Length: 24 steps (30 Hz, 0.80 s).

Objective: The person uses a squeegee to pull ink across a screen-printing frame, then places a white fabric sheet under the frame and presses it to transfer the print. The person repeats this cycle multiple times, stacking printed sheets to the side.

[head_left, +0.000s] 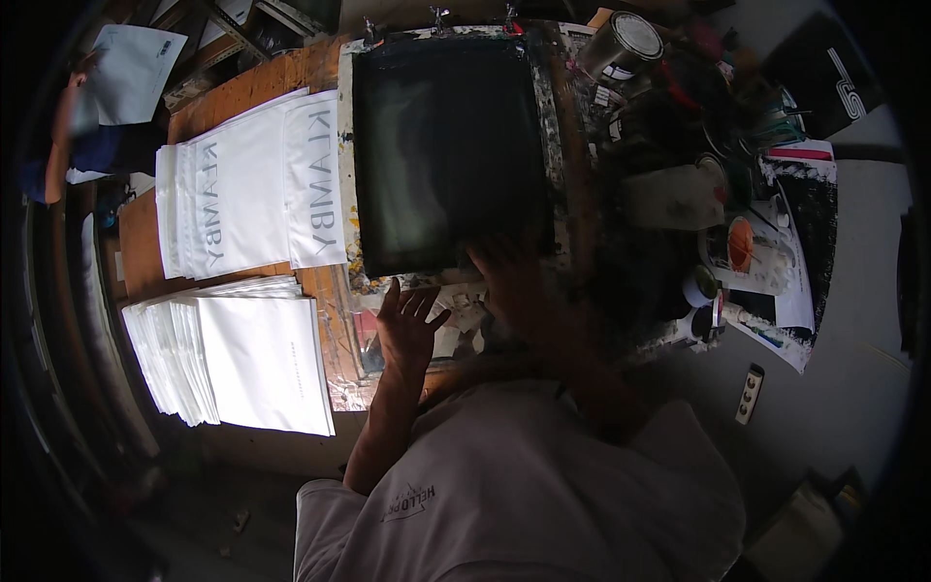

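A screen-printing frame (346,194) with dark, glossy mesh lies in front of me on the wooden table. My left hand (407,328) is raised just off the frame's near left edge, fingers spread and holding nothing. At the near edge of the dark mesh is my right hand (506,276), deep in shadow. Its fingers look bent over something dark that I cannot make out. Left of the frame lie white plastic bags (254,184) with grey lettering, overlapping one another. Closer to me sits a fanned stack of white bags (262,354).
Metal clamps (439,19) line the frame's far edge. To the right stand a paint can (630,44), a cloudy plastic container (679,194) and a small pot (698,286) among ink-stained clutter. At far left, another person's arm (60,136) is beside a white sheet (131,73).
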Motion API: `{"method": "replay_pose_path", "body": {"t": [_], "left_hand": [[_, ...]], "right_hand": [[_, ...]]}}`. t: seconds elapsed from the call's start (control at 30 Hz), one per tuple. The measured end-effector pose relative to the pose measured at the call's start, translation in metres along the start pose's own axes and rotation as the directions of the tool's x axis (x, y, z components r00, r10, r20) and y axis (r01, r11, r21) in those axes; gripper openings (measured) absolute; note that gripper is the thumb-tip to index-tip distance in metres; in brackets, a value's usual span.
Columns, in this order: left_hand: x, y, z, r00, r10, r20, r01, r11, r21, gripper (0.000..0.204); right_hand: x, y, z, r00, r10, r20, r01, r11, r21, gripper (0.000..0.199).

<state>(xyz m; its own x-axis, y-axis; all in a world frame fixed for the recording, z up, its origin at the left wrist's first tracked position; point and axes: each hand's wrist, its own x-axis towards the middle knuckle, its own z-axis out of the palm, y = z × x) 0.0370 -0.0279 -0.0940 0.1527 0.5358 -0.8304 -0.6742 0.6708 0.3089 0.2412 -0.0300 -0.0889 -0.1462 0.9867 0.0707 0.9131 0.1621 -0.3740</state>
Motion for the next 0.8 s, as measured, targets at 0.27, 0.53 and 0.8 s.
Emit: {"method": "replay_pose_path", "body": {"t": [0.27, 0.53, 0.8], "left_hand": [[-0.042, 0.018, 0.000, 0.902, 0.162, 0.401, -0.128, 0.986, -0.109, 0.039], [-0.027, 0.125, 0.101, 0.593, 0.571, 0.567, -0.694, 0.720, 0.001, 0.026], [0.151, 0.206, 0.022, 0.449, 0.883, 0.137, 0.155, -0.227, 0.961, 0.039]], "right_hand": [[0.016, -0.018, -0.071, 0.995, 0.005, -0.098, 0.002, 0.998, 0.068, 0.046], [0.139, -0.030, -0.227, 0.942, -0.159, -0.297, 0.152, 0.987, -0.047, 0.030], [0.210, -0.056, -0.322, 0.995, 0.075, 0.070, -0.080, 0.993, 0.086, 0.030]]}}
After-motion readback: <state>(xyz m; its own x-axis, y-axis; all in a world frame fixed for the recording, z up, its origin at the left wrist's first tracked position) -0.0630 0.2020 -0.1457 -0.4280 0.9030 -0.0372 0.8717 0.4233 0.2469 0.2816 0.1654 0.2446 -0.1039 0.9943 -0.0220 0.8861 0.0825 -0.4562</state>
